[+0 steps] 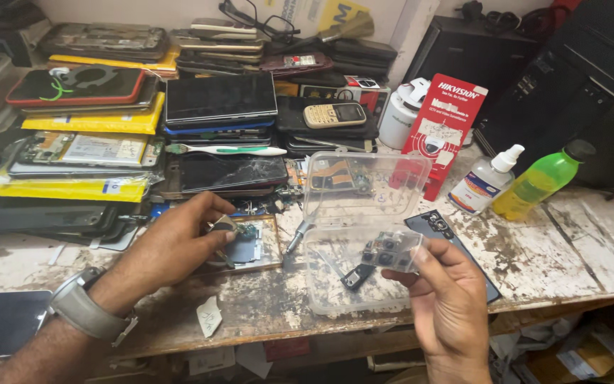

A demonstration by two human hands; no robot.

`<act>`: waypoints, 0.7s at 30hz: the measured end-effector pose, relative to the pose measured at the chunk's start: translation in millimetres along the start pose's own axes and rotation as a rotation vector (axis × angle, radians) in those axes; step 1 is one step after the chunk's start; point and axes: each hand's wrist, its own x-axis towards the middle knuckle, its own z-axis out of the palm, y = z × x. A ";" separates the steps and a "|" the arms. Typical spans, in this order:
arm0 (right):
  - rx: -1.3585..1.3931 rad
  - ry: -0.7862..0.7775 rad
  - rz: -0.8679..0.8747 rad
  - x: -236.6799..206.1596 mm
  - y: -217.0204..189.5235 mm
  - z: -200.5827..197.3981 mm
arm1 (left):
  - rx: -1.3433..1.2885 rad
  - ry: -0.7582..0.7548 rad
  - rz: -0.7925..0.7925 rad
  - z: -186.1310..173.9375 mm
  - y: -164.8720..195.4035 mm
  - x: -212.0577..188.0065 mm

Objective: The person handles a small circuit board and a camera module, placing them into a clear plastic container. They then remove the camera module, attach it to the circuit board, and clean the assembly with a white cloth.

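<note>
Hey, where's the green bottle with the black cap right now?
In the head view the green bottle lies tilted at the right rear of the worn table, just right of the clear spray bottle and beyond the person's right hand.

- A red-and-white retail card package [440, 128] leans upright at the back right of the bench, just beside a white round tub.
- Flat yellow padded envelopes [65, 188] lie between the stacked phones on the left.
- A dark tablet screen [219, 98] tops the middle stack; below it lies a phone with a cracked screen [232, 173].
- A small keypad phone [335, 114] shows a dark little display.
- The white spray bottle [485, 182] carries a red-and-blue label.
- A yellow sign [340, 12] stands at the wall.
</note>
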 end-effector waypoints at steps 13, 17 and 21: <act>0.038 -0.056 0.097 -6.6 1.6 10.6 | 0.495 -0.101 -0.127 -4.3 8.3 4.5; 0.020 -0.078 0.109 -10.2 -3.8 16.3 | 0.482 -0.103 -0.269 -4.9 21.9 2.8; -0.002 -0.100 0.085 -12.0 -4.5 21.1 | 0.658 0.049 -0.047 -5.3 47.5 -9.7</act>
